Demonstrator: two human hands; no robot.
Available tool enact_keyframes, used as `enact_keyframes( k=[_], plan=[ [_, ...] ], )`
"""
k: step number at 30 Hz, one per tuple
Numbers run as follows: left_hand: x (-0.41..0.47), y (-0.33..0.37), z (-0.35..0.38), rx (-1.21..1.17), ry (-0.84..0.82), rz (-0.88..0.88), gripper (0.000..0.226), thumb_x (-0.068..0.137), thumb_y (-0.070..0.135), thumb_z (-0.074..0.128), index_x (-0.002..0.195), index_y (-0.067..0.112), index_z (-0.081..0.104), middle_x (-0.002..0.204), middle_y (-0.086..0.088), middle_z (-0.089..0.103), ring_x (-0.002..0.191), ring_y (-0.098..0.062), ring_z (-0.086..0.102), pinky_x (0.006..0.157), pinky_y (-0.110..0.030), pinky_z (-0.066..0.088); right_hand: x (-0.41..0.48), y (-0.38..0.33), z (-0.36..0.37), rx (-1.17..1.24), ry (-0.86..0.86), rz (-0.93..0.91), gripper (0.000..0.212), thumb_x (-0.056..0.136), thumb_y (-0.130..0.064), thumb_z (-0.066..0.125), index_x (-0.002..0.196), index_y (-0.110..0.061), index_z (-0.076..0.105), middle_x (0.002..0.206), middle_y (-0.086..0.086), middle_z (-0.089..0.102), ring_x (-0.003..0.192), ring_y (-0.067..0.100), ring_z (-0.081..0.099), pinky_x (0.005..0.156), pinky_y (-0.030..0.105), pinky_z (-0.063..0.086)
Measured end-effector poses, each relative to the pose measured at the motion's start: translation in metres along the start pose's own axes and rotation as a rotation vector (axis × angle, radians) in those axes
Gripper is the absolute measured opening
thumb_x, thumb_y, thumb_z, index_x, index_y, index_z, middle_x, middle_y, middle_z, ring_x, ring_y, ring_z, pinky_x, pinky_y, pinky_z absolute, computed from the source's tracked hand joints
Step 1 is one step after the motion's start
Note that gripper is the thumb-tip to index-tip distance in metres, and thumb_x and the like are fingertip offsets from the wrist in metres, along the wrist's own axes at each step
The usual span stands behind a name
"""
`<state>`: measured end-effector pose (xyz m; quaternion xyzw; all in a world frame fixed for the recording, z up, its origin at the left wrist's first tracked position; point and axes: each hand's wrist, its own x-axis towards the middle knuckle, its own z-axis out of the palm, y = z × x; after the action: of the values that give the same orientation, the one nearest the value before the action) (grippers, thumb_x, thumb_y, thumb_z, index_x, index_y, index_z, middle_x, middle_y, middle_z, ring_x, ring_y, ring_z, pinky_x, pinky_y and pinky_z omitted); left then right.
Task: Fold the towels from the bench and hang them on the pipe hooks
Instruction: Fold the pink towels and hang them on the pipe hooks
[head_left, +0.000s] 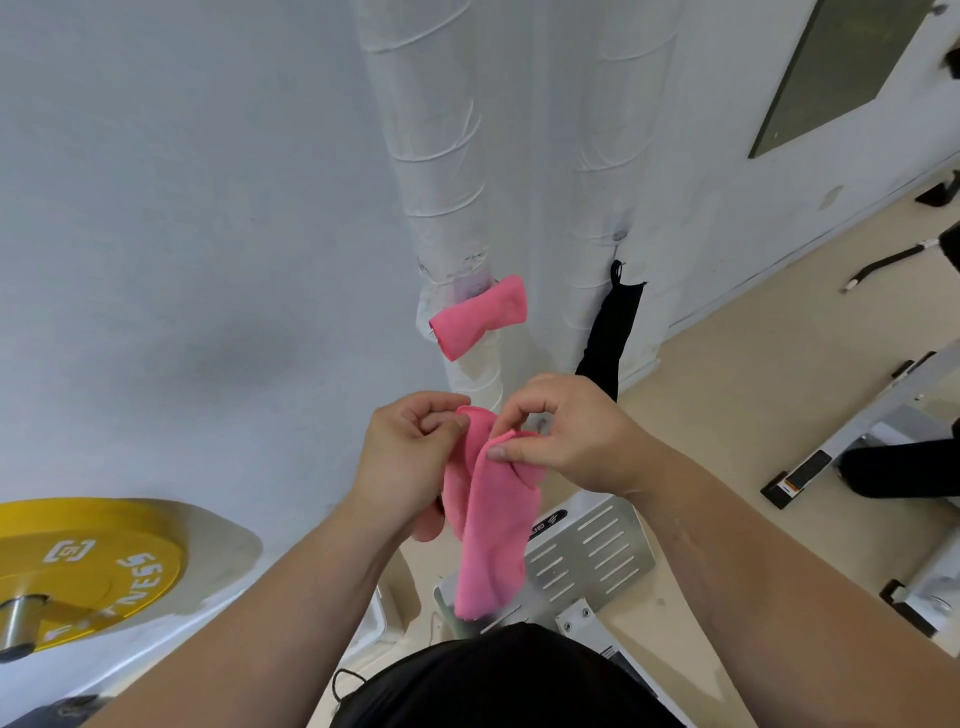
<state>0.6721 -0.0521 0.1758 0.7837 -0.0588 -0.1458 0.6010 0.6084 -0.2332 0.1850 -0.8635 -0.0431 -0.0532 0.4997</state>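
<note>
Fingers (511, 415) of the right hand (571, 441) and left hand (405, 457) pinch the top edge of the held pink towel (493, 525), which hangs doubled between them. Beyond, a hung pink towel (478, 317) and a black towel (608, 332) drape on wrapped pipes (441, 156); bare wall (182, 260) lies left.

The yellow weight plate (78, 566) at the lower left edge carries raised white lettering that reads "FITNESS", upside down from here, with a square-bracketed logo mark above it. A black badge (548, 524) on the slotted metal plate (597, 556) shows red and white marks too blurred to read. An orange-and-white sticker (792, 487) on the metal frame foot (800, 475) at the right is too small to read.
</note>
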Motion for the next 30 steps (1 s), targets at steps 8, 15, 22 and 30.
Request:
enact_keyframes(
  k=[8,15,22,30],
  plan=[
    [-0.018,0.021,0.002,-0.186,-0.243,-0.061,0.017,0.091,-0.004,0.064,0.092,0.005,0.078,0.069,-0.015,0.073,0.057,-0.016,0.065,0.052,-0.023,0.049,0.004,-0.006,-0.001,-0.037,0.143,-0.094,0.028,0.067,-0.02,0.092,0.074,-0.016,0.066,0.07,-0.01,0.063,0.074,0.007,0.057,0.068,0.013,0.04],
    [-0.011,0.013,-0.001,-0.142,-0.284,-0.077,0.035,0.069,0.039,0.081,0.095,0.016,0.079,0.092,-0.052,0.056,0.077,-0.043,0.057,0.067,-0.059,0.038,0.007,-0.01,-0.001,-0.179,0.12,-0.152,0.034,0.069,-0.019,0.086,0.075,-0.017,0.052,0.068,-0.006,0.06,0.075,0.016,0.053,0.069,0.036,0.045],
    [0.001,0.008,-0.002,-0.153,-0.111,0.036,0.012,0.088,0.003,0.074,0.084,0.013,0.079,0.072,-0.02,0.072,0.069,-0.023,0.062,0.069,-0.034,0.051,-0.002,0.021,0.004,-0.102,0.082,0.034,0.034,0.066,-0.035,0.091,0.079,-0.031,0.059,0.069,-0.007,0.062,0.074,0.011,0.056,0.072,0.039,0.05],
    [0.024,0.021,-0.033,-0.132,-0.119,0.222,0.03,0.089,-0.009,0.067,0.103,0.017,0.074,0.072,-0.012,0.068,0.072,-0.016,0.062,0.074,-0.024,0.051,-0.01,0.041,-0.027,-0.243,0.128,0.019,0.024,0.081,-0.045,0.074,0.078,-0.022,0.068,0.128,-0.005,0.053,0.123,0.007,0.046,0.107,0.021,0.032]
  ],
)
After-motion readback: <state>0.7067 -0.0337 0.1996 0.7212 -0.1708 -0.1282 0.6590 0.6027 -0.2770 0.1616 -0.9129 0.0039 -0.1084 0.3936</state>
